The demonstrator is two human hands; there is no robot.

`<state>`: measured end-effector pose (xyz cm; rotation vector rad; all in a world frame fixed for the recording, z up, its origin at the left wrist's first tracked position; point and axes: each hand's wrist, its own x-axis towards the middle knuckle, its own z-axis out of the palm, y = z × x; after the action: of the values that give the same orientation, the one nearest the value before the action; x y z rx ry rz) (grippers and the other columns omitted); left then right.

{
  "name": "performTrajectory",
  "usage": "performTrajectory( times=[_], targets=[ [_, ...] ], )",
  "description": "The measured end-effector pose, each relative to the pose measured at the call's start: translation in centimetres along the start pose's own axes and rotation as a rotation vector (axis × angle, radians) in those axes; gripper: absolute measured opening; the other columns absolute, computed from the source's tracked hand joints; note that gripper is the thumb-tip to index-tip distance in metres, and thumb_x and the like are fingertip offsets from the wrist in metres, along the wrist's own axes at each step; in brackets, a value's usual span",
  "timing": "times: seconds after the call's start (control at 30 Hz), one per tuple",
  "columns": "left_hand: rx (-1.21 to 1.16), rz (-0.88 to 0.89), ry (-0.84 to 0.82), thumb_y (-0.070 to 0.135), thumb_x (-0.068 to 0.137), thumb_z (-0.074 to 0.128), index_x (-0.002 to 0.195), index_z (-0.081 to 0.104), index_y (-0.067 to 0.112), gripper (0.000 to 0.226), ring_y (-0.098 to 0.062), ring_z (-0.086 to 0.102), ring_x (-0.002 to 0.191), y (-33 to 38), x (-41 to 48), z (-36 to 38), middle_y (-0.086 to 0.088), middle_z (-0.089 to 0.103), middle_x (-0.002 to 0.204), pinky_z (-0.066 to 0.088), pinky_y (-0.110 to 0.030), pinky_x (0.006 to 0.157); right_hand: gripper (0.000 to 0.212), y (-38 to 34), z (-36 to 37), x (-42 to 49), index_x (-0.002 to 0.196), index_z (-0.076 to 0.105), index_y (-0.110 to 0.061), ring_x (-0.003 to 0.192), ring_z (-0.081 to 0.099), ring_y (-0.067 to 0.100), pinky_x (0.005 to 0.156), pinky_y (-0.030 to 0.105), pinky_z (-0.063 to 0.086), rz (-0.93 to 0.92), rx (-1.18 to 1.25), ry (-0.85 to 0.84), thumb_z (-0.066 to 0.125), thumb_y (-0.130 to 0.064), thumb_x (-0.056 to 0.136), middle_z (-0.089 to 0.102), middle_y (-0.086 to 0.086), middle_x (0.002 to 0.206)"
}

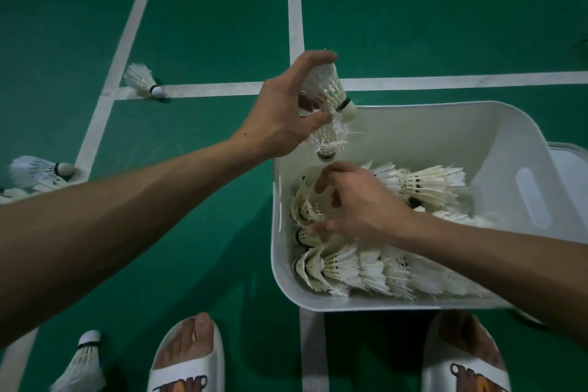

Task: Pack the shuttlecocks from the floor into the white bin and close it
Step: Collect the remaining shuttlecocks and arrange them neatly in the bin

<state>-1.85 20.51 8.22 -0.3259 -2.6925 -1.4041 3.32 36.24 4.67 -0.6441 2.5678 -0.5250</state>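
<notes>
Over bin (413,127) rim | left hand (280,116) grips shuttlecocks (331,89) | right hand (366,205) inside bin

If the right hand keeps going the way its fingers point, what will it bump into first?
The right hand would likely meet the shuttlecocks heaped in the bin first, then its left wall. Depth is unclear; the fingers may touch them.
</notes>
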Motion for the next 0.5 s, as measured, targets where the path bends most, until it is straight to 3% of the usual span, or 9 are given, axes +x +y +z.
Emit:
performTrajectory(
  times=[0.13,0.27,0.37,0.5],
  targets=[
    [0.022,-0.01,-0.027,0.01,0.077,0.077,0.134,0.044,0.029,0.069,-0.006,0.065,0.078,0.1,-0.2,-0.2,-0.001,0.06,0.099,0.056,-0.019,0.073,0.072,0.3,-1.1,-0.7,0.122,0.06,-0.021,0.096,0.054,0.005,0.087,0.021,0.05,-0.013,0.078,-0.017,0.078,-0.059,0.064,0.044,-0.006,0.14],
    [0.012,-0.021,-0.034,0.011,0.076,0.078,0.134,0.044,0.03,0.069,-0.009,0.067,0.079,0.2,-0.5,-0.4,-0.001,0.06,0.102,0.058,-0.024,0.075,0.059,1.0,-1.8,-1.4,0.108,0.062,-0.02,0.091,0.062,0.008,0.084,0.031,0.056,0.096,0.21,-0.014,0.078,-0.055,0.063,0.061,-0.005,0.115],
    [0.005,-0.013,-0.044,0.011,0.076,0.078,0.133,0.044,0.029,0.069,-0.009,0.067,0.079,0.4,-0.9,-0.5,0.003,0.058,0.1,0.058,-0.024,0.074,0.044,2.2,-2.9,-1.6,0.087,0.06,-0.019,0.087,0.065,0.013,0.074,0.031,0.058,0.219,0.417,0.127,0.079,-0.049,0.061,0.067,-0.003,0.093],
    [0.015,-0.002,-0.08,0.011,0.075,0.078,0.135,0.043,0.029,0.071,-0.002,0.065,0.08,0.7,-1.3,-0.2,0.008,0.053,0.1,0.057,-0.018,0.073,0.063,2.1,-4.1,-1.5,0.087,0.046,-0.023,0.095,0.066,0.009,0.08,0.036,0.058,0.194,0.676,0.318,0.08,-0.052,0.043,0.065,-0.007,0.104]
  ],
)
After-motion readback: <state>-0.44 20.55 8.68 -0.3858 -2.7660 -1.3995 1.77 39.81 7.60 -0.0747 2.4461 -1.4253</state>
